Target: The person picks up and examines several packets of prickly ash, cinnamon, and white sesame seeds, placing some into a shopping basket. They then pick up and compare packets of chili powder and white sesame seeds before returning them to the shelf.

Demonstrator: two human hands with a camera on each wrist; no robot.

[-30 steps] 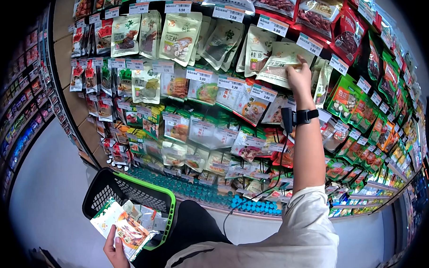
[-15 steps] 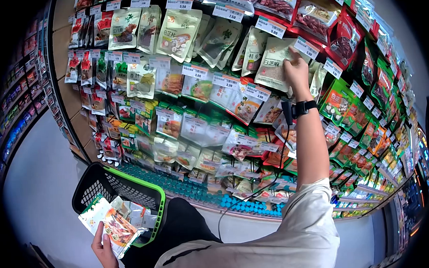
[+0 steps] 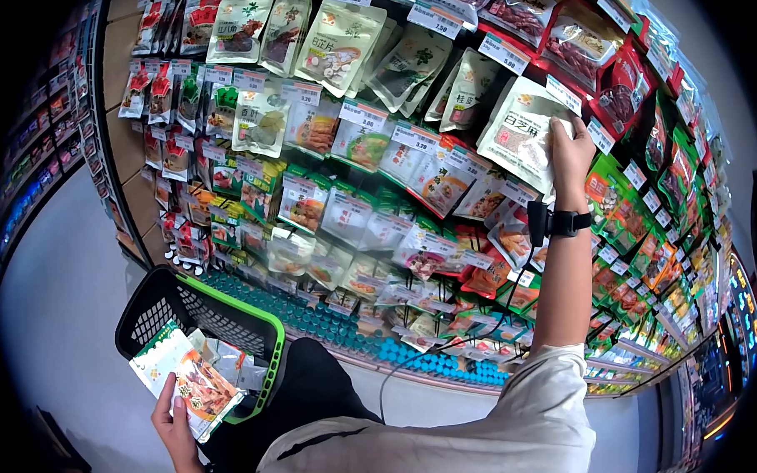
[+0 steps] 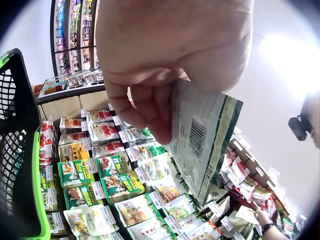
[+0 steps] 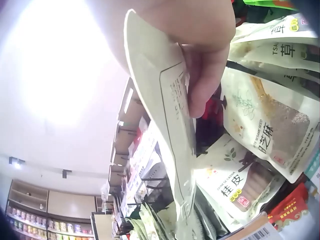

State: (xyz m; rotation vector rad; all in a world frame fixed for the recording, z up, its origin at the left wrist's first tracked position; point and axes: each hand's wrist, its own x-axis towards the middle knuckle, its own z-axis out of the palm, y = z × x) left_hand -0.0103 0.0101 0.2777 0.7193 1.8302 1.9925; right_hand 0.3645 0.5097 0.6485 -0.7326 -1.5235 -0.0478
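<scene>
Up at the rack, my right hand (image 3: 573, 156) pinches the side edge of a pale sesame seed pouch (image 3: 521, 131). The right wrist view shows this pouch (image 5: 167, 95) nearly edge-on, its printed back toward the camera, with another sesame seed pouch (image 5: 277, 117) hanging behind it. Down by the basket, my left hand (image 3: 177, 427) holds a white and green food packet (image 3: 183, 381) between thumb and fingers. Its barcoded back faces the left wrist camera, where the packet (image 4: 195, 135) hangs below the left hand (image 4: 170, 45).
A black shopping basket (image 3: 218, 300) with a green rim stands at lower left, several packets inside. Cassia bark pouches (image 3: 469, 91) hang left of the sesame pouch. Price tags (image 3: 505, 53) jut out along the rack. A cable (image 3: 449, 344) trails from the right wrist camera.
The sesame pouch has swung more upright, and my right hand has shifted to its right side edge. The left hand keeps its packet by the basket. The head view has shifted slightly.
</scene>
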